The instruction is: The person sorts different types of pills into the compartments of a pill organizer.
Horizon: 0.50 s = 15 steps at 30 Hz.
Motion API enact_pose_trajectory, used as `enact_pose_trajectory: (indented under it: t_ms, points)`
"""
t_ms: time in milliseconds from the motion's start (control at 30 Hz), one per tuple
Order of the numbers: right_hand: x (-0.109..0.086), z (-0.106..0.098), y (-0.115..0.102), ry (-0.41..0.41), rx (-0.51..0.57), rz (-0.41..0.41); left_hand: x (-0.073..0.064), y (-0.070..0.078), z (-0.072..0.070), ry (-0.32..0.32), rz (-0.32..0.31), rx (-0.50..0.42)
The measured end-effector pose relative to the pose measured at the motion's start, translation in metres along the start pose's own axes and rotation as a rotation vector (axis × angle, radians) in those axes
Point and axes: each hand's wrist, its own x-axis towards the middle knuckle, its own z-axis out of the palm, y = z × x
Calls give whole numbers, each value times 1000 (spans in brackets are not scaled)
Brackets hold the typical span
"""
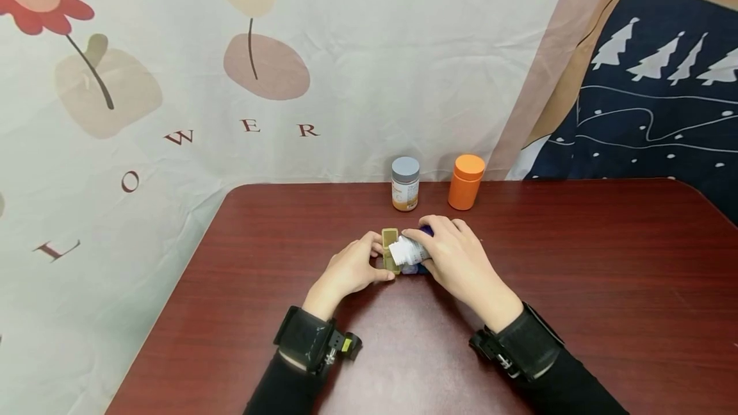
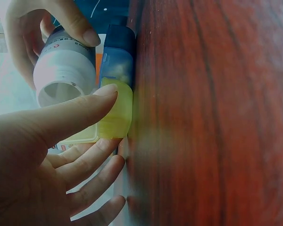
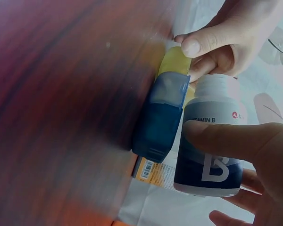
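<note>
My left hand (image 1: pixel 348 268) pinches the yellow end of a small pill organizer (image 1: pixel 390 235) between thumb and fingers, on the table. Its other sections are blue, and pale contents show through the translucent blue one (image 2: pixel 118 63). A white and dark-blue vitamin B bottle (image 3: pixel 210 155) is gripped by my right hand (image 1: pixel 461 264), thumb across the label. It is uncapped and tilted, its open mouth (image 2: pixel 61 93) pointing left, over the yellow section in the head view. A pale yellow flap (image 2: pixel 82 136) stands out beside my left thumb.
At the table's back edge stand a white bottle with a grey cap (image 1: pixel 405 184) and an orange bottle (image 1: pixel 466 182). Behind the brown table (image 1: pixel 277 223) hang a pale flower-printed cloth (image 1: pixel 375 50) and a dark-blue cloth with white trees (image 1: pixel 657 114).
</note>
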Motion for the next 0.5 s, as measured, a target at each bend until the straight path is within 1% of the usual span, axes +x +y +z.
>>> enact_pose_trajectory:
  t_ms: [267, 500]
  points:
    - [1, 3, 0, 34, -46, -38, 3, -2, 2, -3, 8, 1]
    - [4, 3, -2, 58, -90, -70, 2, -3, 1, 1, 9, -4]
